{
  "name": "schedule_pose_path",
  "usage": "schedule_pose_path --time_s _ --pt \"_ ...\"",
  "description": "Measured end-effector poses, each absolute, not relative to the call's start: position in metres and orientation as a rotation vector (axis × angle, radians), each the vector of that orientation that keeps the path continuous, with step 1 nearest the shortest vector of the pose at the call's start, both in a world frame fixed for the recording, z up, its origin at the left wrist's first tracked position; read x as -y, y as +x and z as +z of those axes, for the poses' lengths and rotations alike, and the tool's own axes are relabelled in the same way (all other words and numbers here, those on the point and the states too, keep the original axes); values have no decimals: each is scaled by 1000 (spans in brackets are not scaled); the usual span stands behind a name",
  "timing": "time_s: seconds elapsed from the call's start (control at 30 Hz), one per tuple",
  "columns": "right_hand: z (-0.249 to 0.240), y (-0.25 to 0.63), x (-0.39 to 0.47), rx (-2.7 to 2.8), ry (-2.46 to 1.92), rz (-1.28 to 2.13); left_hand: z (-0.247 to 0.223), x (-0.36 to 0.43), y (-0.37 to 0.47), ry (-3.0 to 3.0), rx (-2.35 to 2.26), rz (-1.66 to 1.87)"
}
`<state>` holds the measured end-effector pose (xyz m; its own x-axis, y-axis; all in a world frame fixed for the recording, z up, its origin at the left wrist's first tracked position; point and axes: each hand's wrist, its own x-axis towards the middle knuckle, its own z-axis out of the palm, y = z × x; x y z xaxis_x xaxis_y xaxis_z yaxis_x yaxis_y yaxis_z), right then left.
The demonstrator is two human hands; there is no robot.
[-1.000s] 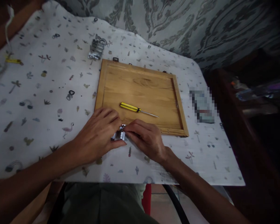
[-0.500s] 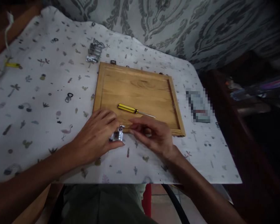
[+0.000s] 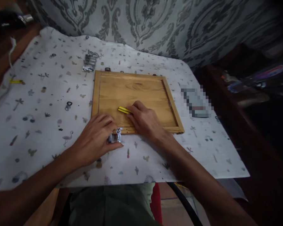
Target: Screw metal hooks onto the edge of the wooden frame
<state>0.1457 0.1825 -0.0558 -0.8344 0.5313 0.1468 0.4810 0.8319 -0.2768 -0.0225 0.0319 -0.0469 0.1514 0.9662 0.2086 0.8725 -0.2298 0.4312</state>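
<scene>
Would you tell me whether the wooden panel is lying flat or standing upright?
Flat: the wooden panel rests on the patterned tablecloth, its recessed face up.

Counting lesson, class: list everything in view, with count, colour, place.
Panel: one, brown, centre
Handle: one, yellow, over panel
Fitting: count unclear, silver, panel's near edge
Metal stack: several, silver, behind panel
Hardware: several, dark, beyond panel
Cloth: one, white, tabletop
Pixelated item: one, grey, right
Strip: one, yellow, left
Cord: one, white, left
Bottle: one, clear, far right
Wall: one, grey, behind
Red object: one, below
Garment: one, green, below
Left hand: one, at fitting
Right hand: one, at handle
</scene>
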Motion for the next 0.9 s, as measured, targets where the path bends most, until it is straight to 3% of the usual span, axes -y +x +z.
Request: schedule_pose_path --time_s 0.27,0.9 --pt "-32 162 -159 1841 -722 1056 -50 -33 -21 2201 -1824 664" --pt "-42 162 -141 1696 -533 1189 -54 -32 -23 2239 -1815 688"
